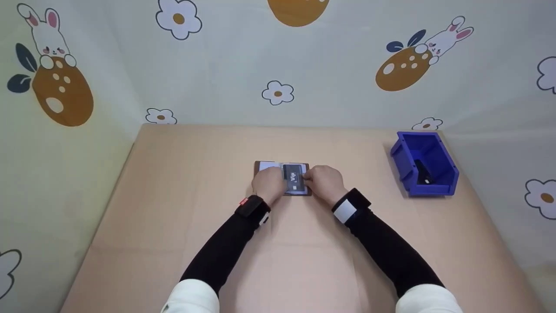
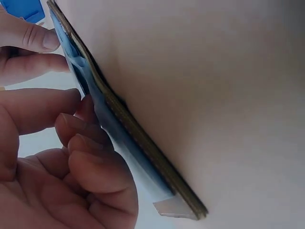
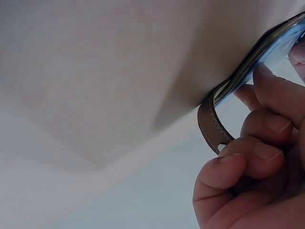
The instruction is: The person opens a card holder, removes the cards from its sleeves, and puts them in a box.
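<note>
A brown card holder [image 1: 257,168] lies unfolded on the table, its pale blue sleeve pages [image 2: 126,138] facing up. On its right half sits a dark card [image 1: 294,179] printed "Vip". My left hand [image 1: 269,182] covers part of the left page and pinches at the card's left edge with thumb and forefinger. Opposite it, my right hand [image 1: 325,182] pinches at the card's right edge, its other fingers curled. A brown stitched strap [image 3: 209,125] with a snap bends out from the holder beside the right fingers. How far the card sits inside a sleeve is hidden.
At the back right of the table [image 1: 182,174] stands a blue bin [image 1: 430,190] with a small black object [image 1: 422,173] inside. A curtain [image 1: 226,65] printed with rabbits and flowers encloses the back and sides.
</note>
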`<state>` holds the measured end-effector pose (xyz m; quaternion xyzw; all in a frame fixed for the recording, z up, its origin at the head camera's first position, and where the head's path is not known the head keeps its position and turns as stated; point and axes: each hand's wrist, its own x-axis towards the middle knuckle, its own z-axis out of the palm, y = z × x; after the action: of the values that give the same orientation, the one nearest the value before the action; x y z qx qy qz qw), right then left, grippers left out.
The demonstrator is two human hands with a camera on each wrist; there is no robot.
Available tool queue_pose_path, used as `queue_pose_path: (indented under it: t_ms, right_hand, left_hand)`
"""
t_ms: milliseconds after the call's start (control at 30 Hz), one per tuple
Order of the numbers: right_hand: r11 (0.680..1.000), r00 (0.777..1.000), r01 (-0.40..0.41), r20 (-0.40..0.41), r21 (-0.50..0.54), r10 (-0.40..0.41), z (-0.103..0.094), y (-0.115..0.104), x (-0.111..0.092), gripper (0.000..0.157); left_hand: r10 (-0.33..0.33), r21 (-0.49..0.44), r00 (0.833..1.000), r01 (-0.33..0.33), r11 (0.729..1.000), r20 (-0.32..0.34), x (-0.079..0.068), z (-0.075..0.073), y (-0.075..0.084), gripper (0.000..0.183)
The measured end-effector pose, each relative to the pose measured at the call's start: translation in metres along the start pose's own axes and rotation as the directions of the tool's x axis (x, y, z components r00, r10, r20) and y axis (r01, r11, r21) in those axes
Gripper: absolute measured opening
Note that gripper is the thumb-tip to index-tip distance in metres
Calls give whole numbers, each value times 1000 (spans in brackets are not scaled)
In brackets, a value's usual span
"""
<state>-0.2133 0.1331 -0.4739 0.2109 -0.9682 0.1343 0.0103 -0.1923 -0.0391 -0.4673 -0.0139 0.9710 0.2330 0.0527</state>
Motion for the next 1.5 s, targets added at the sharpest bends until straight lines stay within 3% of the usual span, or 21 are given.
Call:
queue_pose_path:
  t_ms: [900, 1200, 1500]
  right_hand:
    - [1000, 1000, -8, 5, -2, 8, 1, 0, 0, 16]
    - [1000, 1000, -8, 6, 5, 8, 1, 1, 0, 17]
    - [1000, 1000, 9, -8, 11, -9, 1, 1, -2, 17]
  left_hand:
    - [-18, -17, 995, 20, 1000, 97, 7, -4, -7, 21]
    - [-20, -55, 992, 27, 998, 128, 6, -18, -18, 14]
    - [-16, -88, 993, 27, 996, 115, 5, -30, -27, 9]
